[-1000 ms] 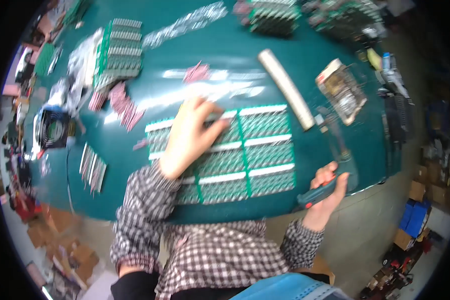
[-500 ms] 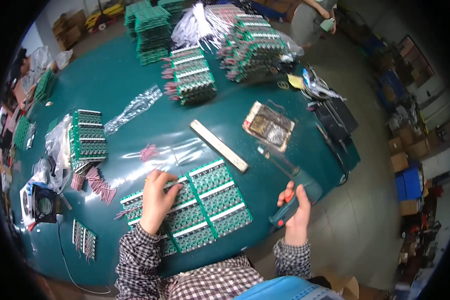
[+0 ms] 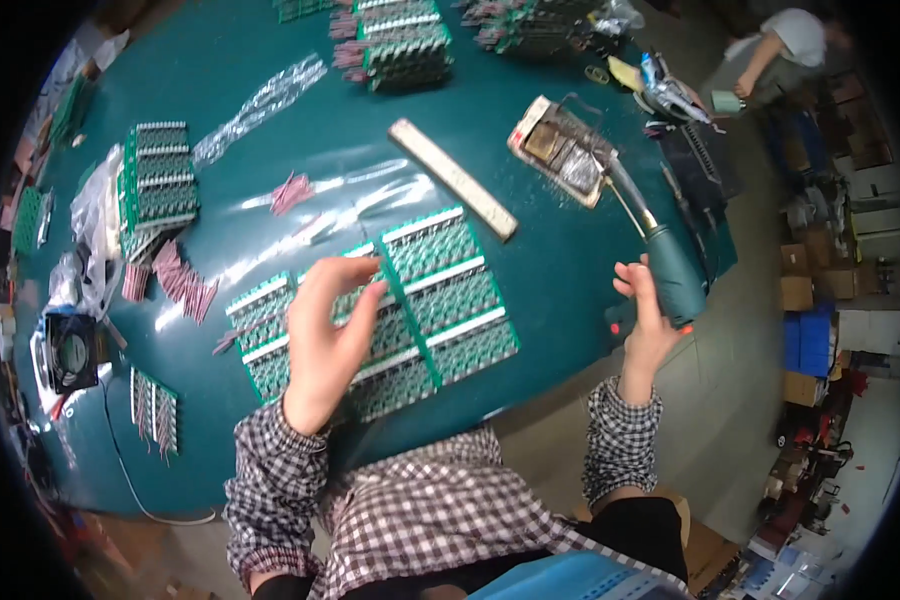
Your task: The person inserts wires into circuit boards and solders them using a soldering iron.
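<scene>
My right hand is wrapped round the handle of a green soldering gun. The gun's metal front end reaches the edge of a worn soldering tray with dark and silvery residue in it; whether it touches I cannot tell. Panels of green circuit boards with white strips lie side by side in front of me. Over their left part hovers my left hand, its thumb and forefinger curved and a little apart, with nothing visible between them. Short reddish wires stick out at the boards' left edge.
A pale bar lies behind the boards. Bundles of pinkish wires and a stack of boards are at the left, near a small fan. More board stacks stand at the back. Another person's arm shows at the far right.
The soldering gun has swung with my right hand to the right and up towards the tray. My left thumb and forefinger stay over the boards. The view has tilted down.
</scene>
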{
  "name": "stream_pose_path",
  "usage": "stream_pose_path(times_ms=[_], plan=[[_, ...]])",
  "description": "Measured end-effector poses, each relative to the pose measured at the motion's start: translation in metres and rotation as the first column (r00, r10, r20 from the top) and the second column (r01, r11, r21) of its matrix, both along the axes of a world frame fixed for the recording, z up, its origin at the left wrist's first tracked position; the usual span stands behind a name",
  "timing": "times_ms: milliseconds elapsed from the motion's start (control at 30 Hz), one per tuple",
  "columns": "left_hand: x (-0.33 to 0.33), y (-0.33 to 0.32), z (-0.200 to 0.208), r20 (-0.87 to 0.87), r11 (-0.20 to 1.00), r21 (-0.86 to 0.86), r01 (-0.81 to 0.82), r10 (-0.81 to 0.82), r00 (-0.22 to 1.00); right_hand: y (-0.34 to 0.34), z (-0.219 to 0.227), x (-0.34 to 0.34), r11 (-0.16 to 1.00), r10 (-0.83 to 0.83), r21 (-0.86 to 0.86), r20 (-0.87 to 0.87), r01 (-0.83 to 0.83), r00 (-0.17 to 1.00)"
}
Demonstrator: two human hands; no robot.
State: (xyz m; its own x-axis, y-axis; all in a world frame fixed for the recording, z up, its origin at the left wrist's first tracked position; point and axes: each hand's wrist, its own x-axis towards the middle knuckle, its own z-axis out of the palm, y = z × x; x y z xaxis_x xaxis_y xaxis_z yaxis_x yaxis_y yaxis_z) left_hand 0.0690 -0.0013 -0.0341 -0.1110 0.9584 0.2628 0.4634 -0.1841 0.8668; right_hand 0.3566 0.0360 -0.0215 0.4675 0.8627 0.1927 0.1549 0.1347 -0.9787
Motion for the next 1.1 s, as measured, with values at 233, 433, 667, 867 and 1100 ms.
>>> stream_pose_path(times_ms=[233, 433, 667, 867, 1100], plan=[[0.029, -0.006, 0.015, 0.759, 0.892, -0.285, 0.35, -0.012, 0.651, -0.067, -0.001, -0.023, 0.946, 0.222, -0.117, -0.445, -0.301, 0.868], [0.025, -0.005, 0.016, 0.919, 0.837, -0.339, 0.429, 0.199, 0.339, -0.091, -0.007, -0.059, 0.874, 0.336, -0.099, -0.584, -0.475, 0.739], [0.013, -0.012, 0.012, 0.944, 0.878, -0.317, 0.358, 0.253, 0.213, -0.094, -0.011, -0.076, 0.842, 0.338, -0.147, -0.607, -0.519, 0.72], [0.011, -0.011, 0.007, 0.941, 0.866, -0.335, 0.372, 0.292, 0.169, -0.098, -0.009, -0.082, 0.833, 0.322, -0.182, -0.608, -0.523, 0.725], [-0.01, -0.016, 0.005, 0.881, 0.893, -0.365, 0.264, 0.24, 0.407, -0.087, -0.003, -0.075, 0.807, 0.293, -0.224, -0.652, -0.547, 0.699]])
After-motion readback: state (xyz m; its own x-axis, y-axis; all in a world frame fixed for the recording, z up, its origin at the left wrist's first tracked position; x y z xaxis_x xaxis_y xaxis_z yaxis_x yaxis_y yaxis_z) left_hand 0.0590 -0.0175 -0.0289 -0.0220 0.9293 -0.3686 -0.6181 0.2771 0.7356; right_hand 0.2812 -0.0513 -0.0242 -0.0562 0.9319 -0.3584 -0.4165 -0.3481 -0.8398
